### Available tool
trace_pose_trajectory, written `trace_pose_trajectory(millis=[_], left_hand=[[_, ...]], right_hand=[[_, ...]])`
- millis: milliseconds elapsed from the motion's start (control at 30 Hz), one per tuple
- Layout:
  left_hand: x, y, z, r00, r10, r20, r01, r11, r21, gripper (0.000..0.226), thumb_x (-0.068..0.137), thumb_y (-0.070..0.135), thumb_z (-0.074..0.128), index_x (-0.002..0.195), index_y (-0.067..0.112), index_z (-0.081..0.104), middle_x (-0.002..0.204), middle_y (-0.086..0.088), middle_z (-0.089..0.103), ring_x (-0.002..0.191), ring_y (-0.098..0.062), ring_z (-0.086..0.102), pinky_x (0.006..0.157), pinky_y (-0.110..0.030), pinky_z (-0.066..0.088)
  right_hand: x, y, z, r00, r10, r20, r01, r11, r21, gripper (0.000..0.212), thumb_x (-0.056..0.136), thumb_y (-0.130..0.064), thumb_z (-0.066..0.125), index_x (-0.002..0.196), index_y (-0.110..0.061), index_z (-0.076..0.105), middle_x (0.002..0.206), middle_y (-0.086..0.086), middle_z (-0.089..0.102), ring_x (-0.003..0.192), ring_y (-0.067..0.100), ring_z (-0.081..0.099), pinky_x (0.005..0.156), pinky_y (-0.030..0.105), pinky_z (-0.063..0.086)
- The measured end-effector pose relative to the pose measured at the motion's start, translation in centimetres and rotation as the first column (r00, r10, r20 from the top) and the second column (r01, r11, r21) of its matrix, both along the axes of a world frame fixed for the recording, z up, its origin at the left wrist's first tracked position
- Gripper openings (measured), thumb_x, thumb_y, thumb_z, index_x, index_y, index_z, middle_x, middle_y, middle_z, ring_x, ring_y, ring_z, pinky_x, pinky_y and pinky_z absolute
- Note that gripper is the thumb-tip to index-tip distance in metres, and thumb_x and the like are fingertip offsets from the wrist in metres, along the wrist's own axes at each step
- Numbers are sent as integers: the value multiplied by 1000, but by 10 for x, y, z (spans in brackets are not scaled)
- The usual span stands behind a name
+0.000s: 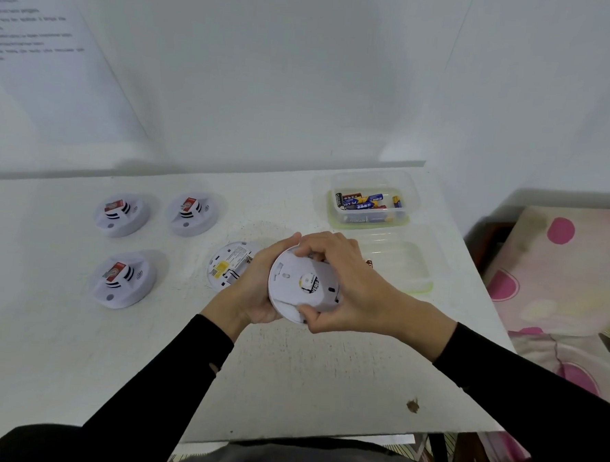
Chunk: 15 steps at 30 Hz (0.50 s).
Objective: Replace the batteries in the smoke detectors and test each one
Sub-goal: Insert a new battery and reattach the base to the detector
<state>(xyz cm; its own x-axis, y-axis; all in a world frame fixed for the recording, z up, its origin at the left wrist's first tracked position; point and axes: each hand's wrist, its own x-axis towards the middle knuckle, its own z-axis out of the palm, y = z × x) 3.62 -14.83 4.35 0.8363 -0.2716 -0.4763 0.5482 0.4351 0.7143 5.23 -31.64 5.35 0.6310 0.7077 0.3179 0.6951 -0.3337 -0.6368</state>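
The head camera is showing both hands gripping one round white detector (295, 283) above the table (287, 379). The left hand (253, 295) is cupping its left rim, fingers curled underneath. The right hand (360, 291) is clamping it from the right, fingers curling over the top edge and thumb pressing the lower rim. A loose base (228, 265) is lying just left of the detector, and the battery tub (373, 203) is sitting beyond it.
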Motion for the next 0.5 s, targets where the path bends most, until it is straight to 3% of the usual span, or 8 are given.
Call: trace_pose_trajectory(millis=[200, 333, 500], left_hand=[[4, -1, 1, 994, 106, 14, -105, 994, -41, 49, 89, 48, 47, 93, 12, 80, 104, -16, 72, 93, -31, 71, 83, -40, 56], [8, 0, 6, 988, 123, 95, -116, 990, -74, 53, 89, 52, 42, 91, 17, 82, 103, -13, 75, 92, -29, 73, 84, -42, 57], [6, -5, 8, 979, 163, 124, -147, 981, -126, 53, 91, 53, 38, 99, 19, 78, 102, -13, 74, 90, -30, 72, 70, -43, 61]], right_hand=[[6, 0, 6, 998, -60, 0, 60, 997, -41, 62, 72, -34, 72, 126, -17, 47, 122, -8, 49, 115, 9, 42, 101, 21, 23], [4, 2, 7, 963, -238, 122, 244, 969, -31, 78, 72, -61, 65, 136, -20, 45, 126, -5, 45, 118, 11, 38, 103, 23, 23], [3, 1, 8, 928, -298, 225, 307, 952, -2, 77, 69, -70, 64, 125, -19, 54, 118, -4, 50, 109, 12, 44, 97, 25, 27]])
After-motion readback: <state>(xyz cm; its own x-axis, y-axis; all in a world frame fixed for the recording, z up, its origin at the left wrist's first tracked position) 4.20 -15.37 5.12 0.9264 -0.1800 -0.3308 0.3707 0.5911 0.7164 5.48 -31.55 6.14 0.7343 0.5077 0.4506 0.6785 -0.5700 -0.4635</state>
